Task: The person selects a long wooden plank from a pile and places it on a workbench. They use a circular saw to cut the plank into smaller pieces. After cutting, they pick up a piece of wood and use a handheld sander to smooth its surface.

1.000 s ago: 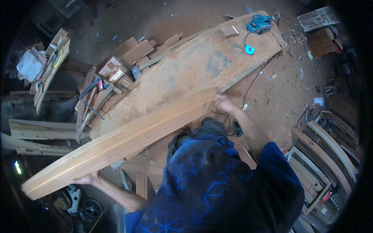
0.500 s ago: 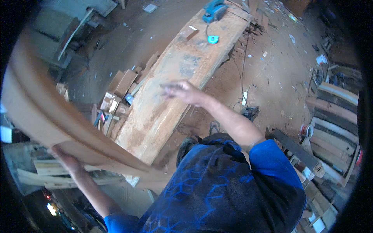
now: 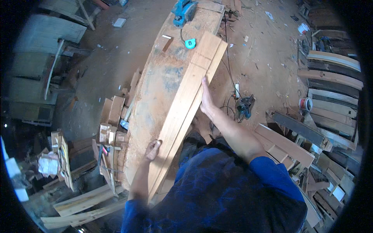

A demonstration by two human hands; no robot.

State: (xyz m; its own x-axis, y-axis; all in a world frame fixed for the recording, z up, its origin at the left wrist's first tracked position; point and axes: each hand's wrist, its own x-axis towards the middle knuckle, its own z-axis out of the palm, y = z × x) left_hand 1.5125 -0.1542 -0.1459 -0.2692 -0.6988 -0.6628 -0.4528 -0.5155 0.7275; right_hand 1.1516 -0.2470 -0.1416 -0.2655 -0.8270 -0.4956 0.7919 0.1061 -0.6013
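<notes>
A long pale wooden board, with a lengthwise step and crosswise lines near its far end, lies at a slant over the sawdust-covered bench. My left hand grips the board's left edge in its nearer part, fingers curled. My right hand holds the right edge farther up, beside the long step. Beyond the board's far end are a teal tape measure, a small brown block and a blue electric planer with a cord.
Wood offcuts lie along the bench's left side. On the floor to the right are cables, a power strip and a dark tool. Stacked curved timbers and a white bucket stand farther right, more planks at lower left.
The board has swung from a slanting crosswise position, through a blurred tilt at the left, to lie along the bench. My right hand, off it half a second ago, now holds it again.
</notes>
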